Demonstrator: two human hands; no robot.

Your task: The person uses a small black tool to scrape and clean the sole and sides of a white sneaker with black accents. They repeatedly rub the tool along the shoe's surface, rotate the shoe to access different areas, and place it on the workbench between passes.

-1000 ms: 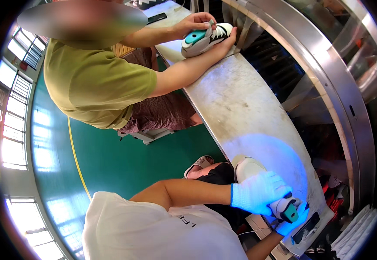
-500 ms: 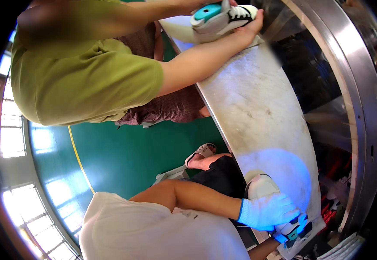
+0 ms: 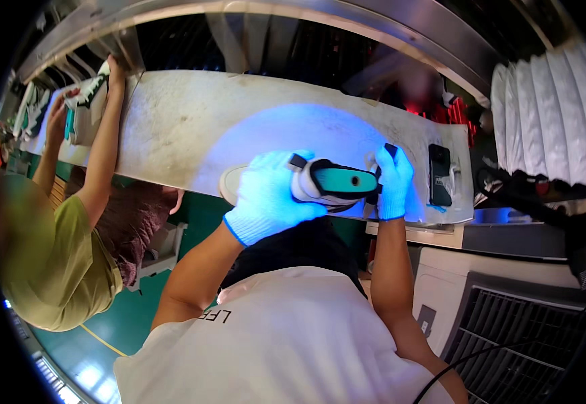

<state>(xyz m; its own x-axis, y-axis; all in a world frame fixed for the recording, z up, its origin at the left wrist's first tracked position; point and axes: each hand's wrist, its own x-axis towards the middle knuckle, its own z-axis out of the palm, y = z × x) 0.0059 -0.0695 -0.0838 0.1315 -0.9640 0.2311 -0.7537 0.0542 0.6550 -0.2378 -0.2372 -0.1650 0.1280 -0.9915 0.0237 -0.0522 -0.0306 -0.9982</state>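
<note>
Swinging round since a second ago, the view now squarely faces the counter (image 3: pixel 172 128); left hand (image 3: pixel 269 198) and right hand (image 3: pixel 392 182), both gloved, grasp the white-and-teal shoe (image 3: pixel 337 183) over its blue-lit patch; inspection looks underway.

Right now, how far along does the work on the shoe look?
Midway. Done: the white and teal shoe is off the grey bench and lit blue. In hand: the gloved left hand and right hand grip its two ends. Left: it has not been set down; a co-worker's hand holds another shoe.
</note>
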